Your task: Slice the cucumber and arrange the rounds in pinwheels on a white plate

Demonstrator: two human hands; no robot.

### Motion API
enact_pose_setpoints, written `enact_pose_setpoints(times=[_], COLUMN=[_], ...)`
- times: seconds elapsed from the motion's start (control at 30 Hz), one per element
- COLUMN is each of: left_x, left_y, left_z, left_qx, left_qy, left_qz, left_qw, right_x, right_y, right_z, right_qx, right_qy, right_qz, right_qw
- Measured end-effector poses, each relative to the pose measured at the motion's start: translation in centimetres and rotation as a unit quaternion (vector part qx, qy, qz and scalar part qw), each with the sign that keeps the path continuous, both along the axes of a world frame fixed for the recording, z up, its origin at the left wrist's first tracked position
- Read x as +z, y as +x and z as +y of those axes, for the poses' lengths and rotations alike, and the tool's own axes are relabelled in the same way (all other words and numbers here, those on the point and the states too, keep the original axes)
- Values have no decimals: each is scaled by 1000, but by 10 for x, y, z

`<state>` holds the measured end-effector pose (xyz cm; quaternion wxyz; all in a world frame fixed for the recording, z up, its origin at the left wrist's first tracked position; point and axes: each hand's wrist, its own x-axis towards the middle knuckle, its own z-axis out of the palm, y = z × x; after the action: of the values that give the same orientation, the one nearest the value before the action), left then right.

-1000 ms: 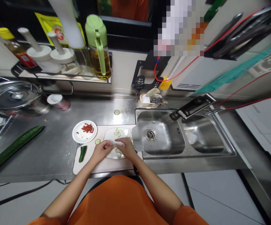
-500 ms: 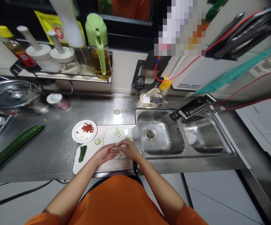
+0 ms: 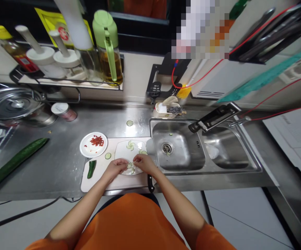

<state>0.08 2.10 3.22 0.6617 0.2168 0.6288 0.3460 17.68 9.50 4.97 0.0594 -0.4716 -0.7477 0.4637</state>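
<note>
A person in an orange top (image 3: 132,222) works over a white, rounded-square plate (image 3: 119,150), left hand (image 3: 116,167) and right hand (image 3: 145,164) poised just apart, thumbs and fingers drawn close; whether either pinches a slice is too small to tell. Thin, pale-green cucumber slices (image 3: 131,146) with dark rinds lie fanned on the plate; they look light, limp, slippery and easily torn, best held by the rind edge. Beneath is a pale, flat cutting board (image 3: 98,181), with a round white plate (image 3: 84,151) of chopped red pieces (image 3: 97,140) beside it. The brushed-steel bench (image 3: 61,170) runs to a double steel sink (image 3: 186,154); beyond, a green-topped glass oil bottle (image 3: 109,66) stands on a wall rack (image 3: 93,85).
</note>
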Motion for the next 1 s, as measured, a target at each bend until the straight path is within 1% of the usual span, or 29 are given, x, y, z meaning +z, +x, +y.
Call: enact_pose_setpoints(times=[0.07, 0.17, 0.33, 0.47, 0.67, 1.0], left_x=[-2, -4, -5, -6, -4, -1], left_y=[2, 5, 9, 9, 9, 12], left_z=[-3, -5, -5, -4, -3, -2], left_qx=[-31, -78, -153, -180, -188, -194], left_qy=[20, 36, 59, 74, 83, 87], left_qz=[83, 194, 280, 310, 314, 329], left_qw=[996, 977, 946, 931, 927, 920], right_x=[-2, 0, 1, -3, -7, -8], right_y=[-2, -7, -12, -13, -13, -13], right_z=[0, -1, -2, -3, -4, -6], right_qx=[21, 61, 103, 122, 138, 140], right_qy=[23, 57, 84, 98, 119, 144], right_qz=[-53, -114, -166, -181, -189, -192], right_qw=[998, 990, 977, 971, 965, 961])
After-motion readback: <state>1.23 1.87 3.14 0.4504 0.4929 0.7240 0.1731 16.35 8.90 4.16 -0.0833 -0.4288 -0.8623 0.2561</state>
